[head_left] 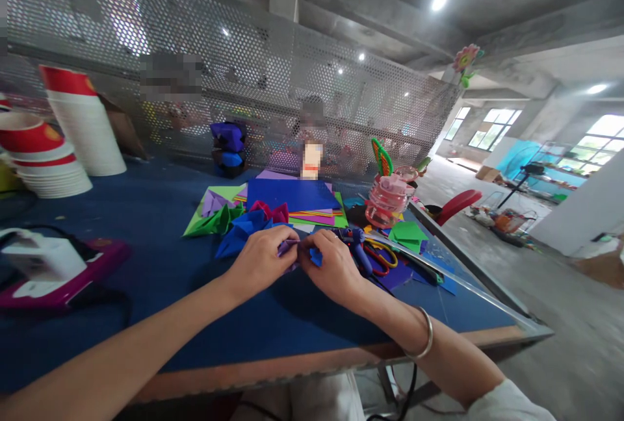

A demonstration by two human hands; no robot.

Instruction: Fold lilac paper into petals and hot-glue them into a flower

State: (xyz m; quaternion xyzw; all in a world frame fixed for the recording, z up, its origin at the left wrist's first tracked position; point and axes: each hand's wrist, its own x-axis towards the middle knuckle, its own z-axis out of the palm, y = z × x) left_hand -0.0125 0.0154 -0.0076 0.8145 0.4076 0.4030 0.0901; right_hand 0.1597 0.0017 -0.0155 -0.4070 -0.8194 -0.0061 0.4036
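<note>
Over the front middle of the table, my left hand [267, 253] pinches a small piece of folded purple paper [287, 247]. My right hand [336, 269] meets it from the right, with thumb and fingers closed at the paper's edge. Between the right fingers shows a bit of bright blue [316, 257]; I cannot tell what it belongs to. Much of the purple paper is hidden by the fingers. Just behind the hands lie folded paper pieces in blue [246, 229], green [219, 219], red [273, 211] and light purple [214, 203].
A stack of coloured paper sheets [292, 195] lies farther back. To the right are a blue glue gun [359, 251], scissors [385, 258] and a pink clear jar [387, 201]. Paper cups [85, 122] and a purple power strip [104, 265] stand left. Perforated metal screens [244, 63] border the back.
</note>
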